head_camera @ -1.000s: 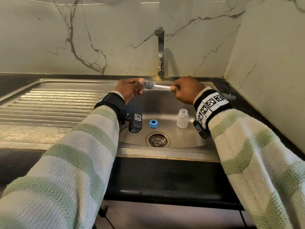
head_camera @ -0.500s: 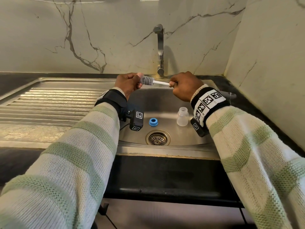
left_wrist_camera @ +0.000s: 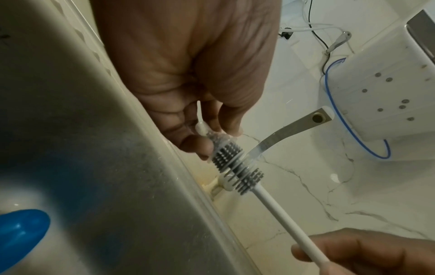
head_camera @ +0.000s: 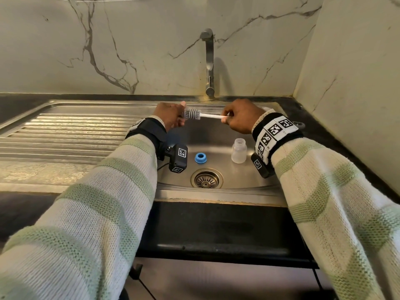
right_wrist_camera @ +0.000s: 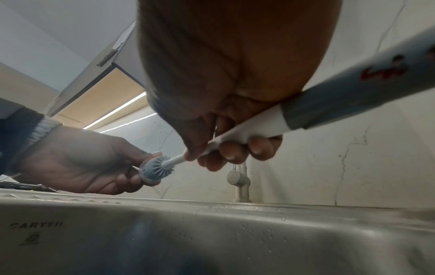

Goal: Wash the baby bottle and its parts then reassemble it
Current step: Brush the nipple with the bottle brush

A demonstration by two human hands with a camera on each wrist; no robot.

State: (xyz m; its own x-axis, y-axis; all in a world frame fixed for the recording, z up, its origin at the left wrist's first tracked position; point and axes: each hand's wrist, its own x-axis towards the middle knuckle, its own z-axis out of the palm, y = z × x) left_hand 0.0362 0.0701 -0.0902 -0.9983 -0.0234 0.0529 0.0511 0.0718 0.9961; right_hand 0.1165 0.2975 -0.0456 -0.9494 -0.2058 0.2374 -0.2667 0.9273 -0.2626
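Note:
My left hand [head_camera: 176, 116] pinches a clear silicone nipple [left_wrist_camera: 212, 135] over the sink's back rim. The grey bristled brush head [head_camera: 193, 114] sits at the nipple's wide mouth, partly inside it [right_wrist_camera: 155, 171]. My right hand [head_camera: 229, 119] grips the brush's white handle [head_camera: 211, 116], its fingers curled round it [right_wrist_camera: 247, 134]. The clear bottle body [head_camera: 238, 150] stands upright on the sink floor, open-mouthed. A blue screw ring [head_camera: 200, 158] lies to the bottle's left.
The steel sink basin [head_camera: 216, 137] has a drain strainer [head_camera: 206, 179] near its front. A faucet [head_camera: 208, 61] rises behind the hands, with no water running. A ribbed draining board [head_camera: 65, 135] spreads to the left. Marble walls close the back and right.
Both hands keep their holds and stay over the back of the sink. The brush and hands have shifted only slightly; the bottle and ring have not moved.

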